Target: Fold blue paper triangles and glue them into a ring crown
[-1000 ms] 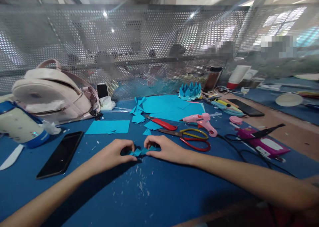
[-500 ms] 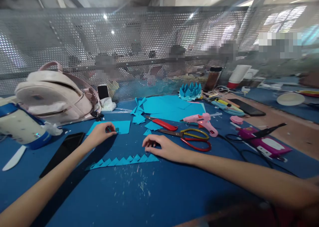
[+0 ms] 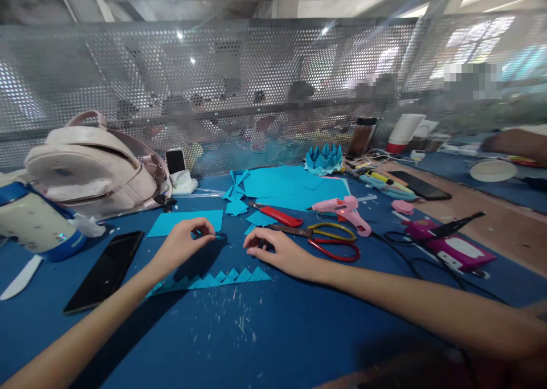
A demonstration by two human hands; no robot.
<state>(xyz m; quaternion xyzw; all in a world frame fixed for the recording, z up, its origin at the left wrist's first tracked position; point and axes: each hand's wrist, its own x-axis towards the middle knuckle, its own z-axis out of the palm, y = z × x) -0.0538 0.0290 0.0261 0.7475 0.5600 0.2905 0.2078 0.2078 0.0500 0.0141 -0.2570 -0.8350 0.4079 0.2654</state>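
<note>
The counter [image 3: 299, 343] was covered in dark blue and ran the width of the view, backed by a perforated metal screen [image 3: 239, 93]. A pale pink backpack [image 3: 92, 161] lay on its left side, with a white bottle with a blue band [image 3: 36, 221] just in front of it. A spread of large cyan paper sheets [image 3: 294, 184] lay in the middle toward the back, and a folded cyan paper crown [image 3: 323, 158] stood behind them. A black phone [image 3: 105, 269] lay face up near the left forearm. A single cyan sheet [image 3: 179, 221] rested just beyond the left hand.

A long zigzag strip of folded cyan paper [image 3: 222, 277] lay flat on the counter between the two forearms, its right end just beside the right hand's wrist. Red-and-yellow scissors [image 3: 329, 241] lay right of the right hand, a pink glue gun [image 3: 342, 209] behind them, and a red utility knife [image 3: 277, 214] nearby. A magenta device with a black cord [image 3: 448, 244] sat further right.

The left hand [image 3: 182, 244] was lifted a little, its thumb and fingers pinched together on a small cyan paper piece [image 3: 219, 236]. The right hand [image 3: 280, 252] rested on the counter with fingers curled down, holding nothing I could see. The two hands were near each other but apart.
</note>
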